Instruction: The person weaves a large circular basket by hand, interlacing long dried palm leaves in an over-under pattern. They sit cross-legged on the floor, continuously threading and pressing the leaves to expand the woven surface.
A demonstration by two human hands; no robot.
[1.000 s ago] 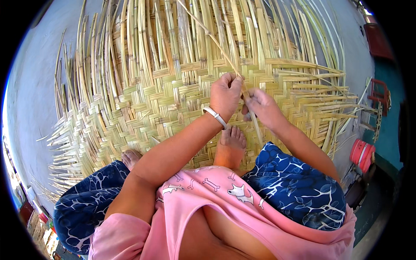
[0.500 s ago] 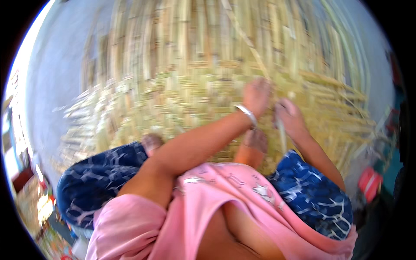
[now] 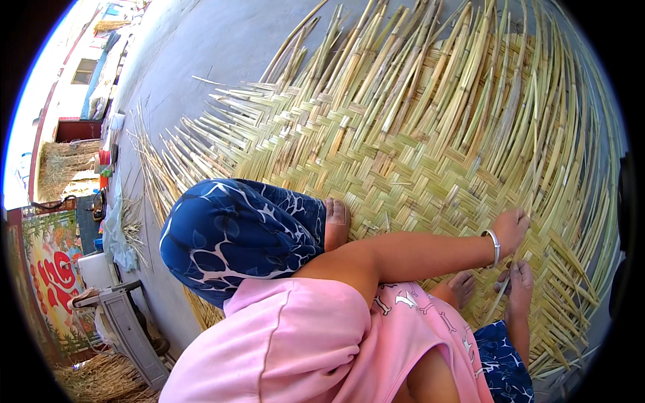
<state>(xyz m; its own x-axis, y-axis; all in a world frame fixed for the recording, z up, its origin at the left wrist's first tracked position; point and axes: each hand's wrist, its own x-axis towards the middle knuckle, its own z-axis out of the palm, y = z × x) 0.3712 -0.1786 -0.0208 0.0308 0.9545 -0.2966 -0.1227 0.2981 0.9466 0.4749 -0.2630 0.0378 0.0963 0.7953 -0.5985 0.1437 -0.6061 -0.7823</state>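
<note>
A large woven mat (image 3: 403,195) of flat, split yellow-green reeds lies on the floor, with long unwoven reeds (image 3: 463,74) fanning out from its far side. My left hand (image 3: 510,230), with a silver bangle at its wrist, is closed at the mat's right part. A long thin reed strip (image 3: 534,134) runs from its fingers toward the far edge. Just nearer to me, my right hand (image 3: 519,285) is closed around a short length of strip (image 3: 498,301) that points down toward the mat. My two bare feet rest on the weave.
Loose reed ends (image 3: 201,144) stick out along the mat's left edge over the grey floor (image 3: 181,60). At far left are a grey cabinet-like piece (image 3: 131,336), a crumpled pale plastic bag (image 3: 119,235), bundled straw (image 3: 64,164) and a painted panel (image 3: 54,269).
The view has swung left, so the mat and both hands now appear farther right and lower. Both hands stay close together at the strips. The picture is sharper.
</note>
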